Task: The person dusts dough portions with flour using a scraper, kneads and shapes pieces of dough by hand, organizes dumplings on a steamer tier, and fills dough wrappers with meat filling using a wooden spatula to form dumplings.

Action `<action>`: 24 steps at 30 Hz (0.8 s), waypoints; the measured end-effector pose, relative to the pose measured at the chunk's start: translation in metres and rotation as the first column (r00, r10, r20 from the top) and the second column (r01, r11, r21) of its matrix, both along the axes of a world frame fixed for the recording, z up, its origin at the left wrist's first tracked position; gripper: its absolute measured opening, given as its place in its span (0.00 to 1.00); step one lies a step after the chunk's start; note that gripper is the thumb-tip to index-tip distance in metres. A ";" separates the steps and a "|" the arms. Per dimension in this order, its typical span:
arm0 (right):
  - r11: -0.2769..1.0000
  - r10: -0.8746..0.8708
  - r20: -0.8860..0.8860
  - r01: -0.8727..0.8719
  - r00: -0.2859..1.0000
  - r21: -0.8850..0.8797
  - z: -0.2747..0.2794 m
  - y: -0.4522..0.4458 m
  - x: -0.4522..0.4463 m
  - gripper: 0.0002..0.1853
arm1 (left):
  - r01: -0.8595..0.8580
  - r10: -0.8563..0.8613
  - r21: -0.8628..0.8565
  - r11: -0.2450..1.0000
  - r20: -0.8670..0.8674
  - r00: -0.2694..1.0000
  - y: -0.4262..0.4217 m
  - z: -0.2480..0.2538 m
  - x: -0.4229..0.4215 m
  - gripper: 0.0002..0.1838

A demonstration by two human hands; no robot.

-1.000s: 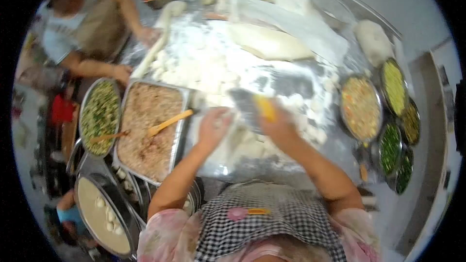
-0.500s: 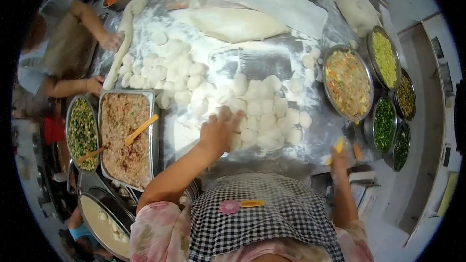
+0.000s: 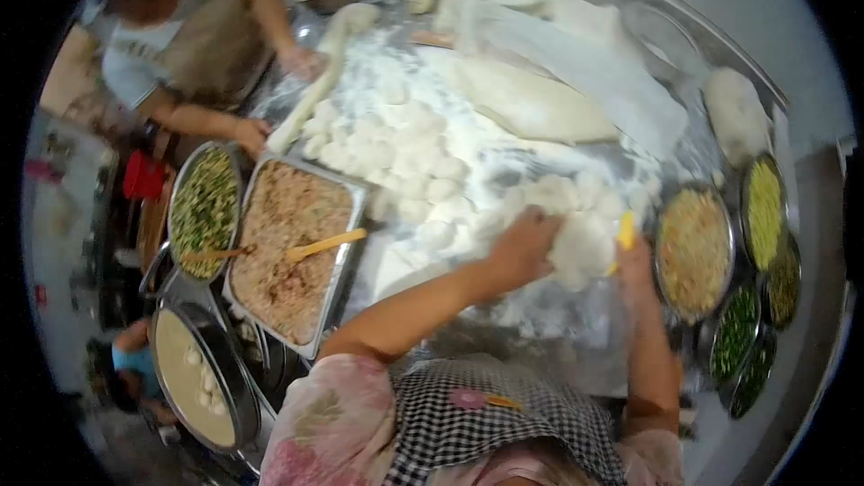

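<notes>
Grips a yellow-handled tool (image 3: 626, 229) in the clenched right hand (image 3: 635, 265) and sets the loosely spread, seemingly empty left hand (image 3: 525, 249) opposite, flanking dough pieces (image 3: 582, 245) right of frame centre, perhaps to contain them.

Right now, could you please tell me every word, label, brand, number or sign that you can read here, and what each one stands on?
There is no text that can be read.
Yellow tag on the checked apron: any lettering is too blurred to read.
Yellow-handled tool in the right hand: no marking can be made out.
Co-worker's brown apron: any print is too blurred to read.
</notes>
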State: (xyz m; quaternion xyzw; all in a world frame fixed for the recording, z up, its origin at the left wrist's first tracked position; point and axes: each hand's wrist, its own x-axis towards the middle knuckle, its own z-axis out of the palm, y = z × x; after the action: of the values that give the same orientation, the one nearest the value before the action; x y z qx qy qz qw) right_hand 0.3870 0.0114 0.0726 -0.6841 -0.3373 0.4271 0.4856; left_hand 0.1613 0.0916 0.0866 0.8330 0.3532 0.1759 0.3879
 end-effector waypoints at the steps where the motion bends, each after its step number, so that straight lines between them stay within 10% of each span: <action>1: 0.994 0.100 0.119 -0.105 0.988 0.039 0.000 0.012 0.018 0.15 | -0.024 0.023 0.036 0.999 0.029 0.999 0.007 -0.004 0.007 0.36; 5: 0.997 0.060 0.819 -0.079 0.570 -0.019 0.028 0.058 0.050 0.19 | -0.053 0.034 0.245 0.968 0.084 0.996 0.040 0.008 0.014 0.30; 8: 0.992 0.111 0.933 0.022 0.342 -0.126 0.075 0.074 0.041 0.21 | -0.134 0.112 0.347 0.928 0.084 0.990 0.060 0.011 0.009 0.27; 11: 0.978 0.060 0.794 0.122 0.605 -0.167 0.135 0.085 -0.001 0.24 | -0.177 0.169 0.287 0.941 0.053 0.984 0.085 -0.006 -0.004 0.24; 16: 0.977 -0.091 0.750 -0.086 0.655 0.194 0.057 0.131 0.074 0.23 | -0.282 0.285 0.232 0.931 0.025 0.958 0.128 -0.024 -0.026 0.20; 24: 0.935 0.124 0.758 -0.332 0.641 0.127 0.084 0.223 -0.012 0.20 | -0.603 0.582 0.133 0.786 0.170 0.795 0.228 -0.039 -0.060 0.23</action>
State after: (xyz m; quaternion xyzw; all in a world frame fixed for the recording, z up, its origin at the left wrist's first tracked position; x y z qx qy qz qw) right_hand 0.3748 0.2341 0.1569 -0.6807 -0.6406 0.1248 0.3326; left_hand 0.1014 0.3196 0.0480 0.6993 0.5556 0.3697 0.2562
